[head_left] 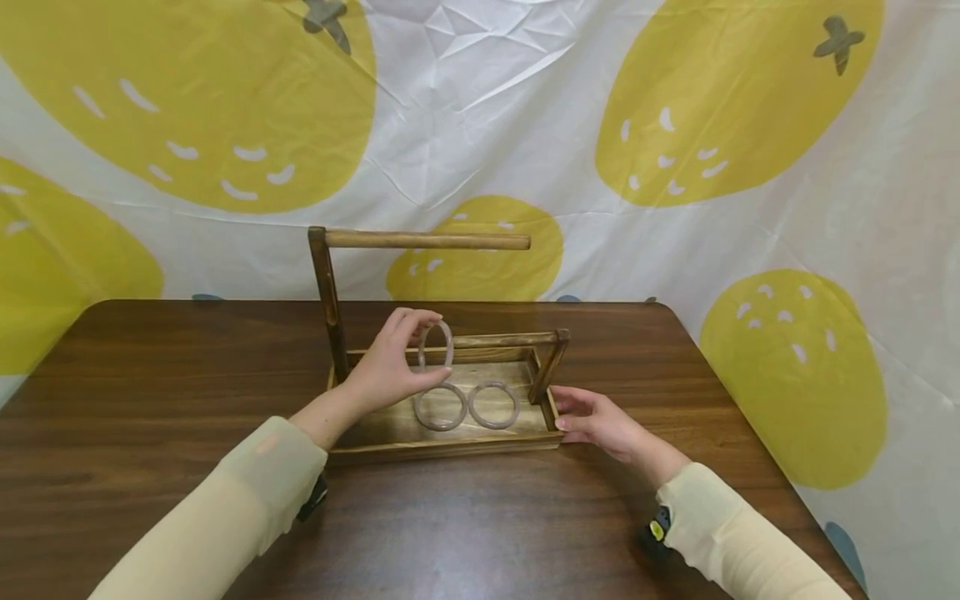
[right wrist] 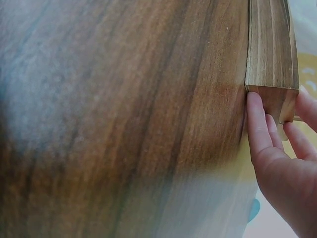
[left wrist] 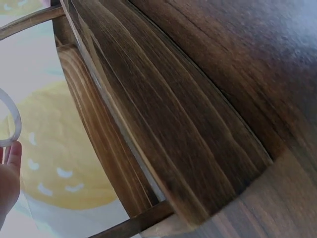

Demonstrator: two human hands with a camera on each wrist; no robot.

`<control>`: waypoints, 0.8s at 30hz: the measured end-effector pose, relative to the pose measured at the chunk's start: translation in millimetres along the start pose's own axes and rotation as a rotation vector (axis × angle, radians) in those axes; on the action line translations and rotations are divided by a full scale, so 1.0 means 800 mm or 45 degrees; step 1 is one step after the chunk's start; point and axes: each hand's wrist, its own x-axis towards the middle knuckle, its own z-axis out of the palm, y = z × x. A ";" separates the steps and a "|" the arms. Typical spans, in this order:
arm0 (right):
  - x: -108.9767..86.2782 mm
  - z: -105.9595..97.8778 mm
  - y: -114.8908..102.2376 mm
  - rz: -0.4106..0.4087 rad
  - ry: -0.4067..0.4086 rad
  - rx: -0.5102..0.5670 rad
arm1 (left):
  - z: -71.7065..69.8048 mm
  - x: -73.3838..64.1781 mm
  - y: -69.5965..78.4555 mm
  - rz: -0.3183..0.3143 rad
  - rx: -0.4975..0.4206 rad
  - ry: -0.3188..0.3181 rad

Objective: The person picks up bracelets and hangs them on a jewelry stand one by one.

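Note:
My left hand [head_left: 392, 358] pinches a pale translucent bangle [head_left: 449, 343] between thumb and fingertips, upright above a wooden tray stand [head_left: 450, 447]. The bangle is beside the left end of the stand's lower bar [head_left: 510, 339]; I cannot tell whether it goes round the bar. Two similar bangles, a left one [head_left: 441, 428] and a right one [head_left: 492, 426], lie flat side by side on the tray floor. Against the tray's right end rests my right hand [head_left: 600, 423], its fingers [right wrist: 256, 124] extended along the end face and the thumb at the rim.
A taller bar [head_left: 427, 240] reaches rightward from the stand's left post [head_left: 327, 292], above and behind the left hand. A short post [head_left: 550, 367] carries the lower bar. The stand sits on a brown wooden table [head_left: 465, 533]; a fruit-patterned cloth [head_left: 487, 150] hangs behind.

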 end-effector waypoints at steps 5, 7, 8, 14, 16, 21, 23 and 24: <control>-0.001 0.002 -0.003 -0.004 -0.001 0.007 | 0.004 0.002 0.000 0.008 -0.017 0.010; -0.002 0.003 -0.004 -0.004 -0.001 0.006 | 0.006 0.003 -0.001 0.012 -0.022 0.014; -0.002 0.003 -0.004 -0.005 -0.003 0.005 | 0.007 0.004 -0.001 0.014 -0.027 0.016; -0.002 0.003 -0.006 -0.008 -0.014 -0.001 | 0.012 0.006 -0.001 0.032 -0.027 0.059; -0.002 0.003 -0.006 -0.008 -0.014 -0.003 | 0.013 0.007 -0.001 0.039 -0.027 0.074; -0.003 0.004 -0.006 -0.004 -0.012 -0.007 | 0.018 0.011 -0.002 0.041 -0.058 0.098; -0.003 0.004 -0.006 -0.003 -0.011 -0.009 | 0.020 0.012 -0.002 0.037 -0.071 0.104; -0.003 0.004 -0.006 -0.003 -0.011 -0.011 | 0.021 0.013 -0.001 0.034 -0.075 0.106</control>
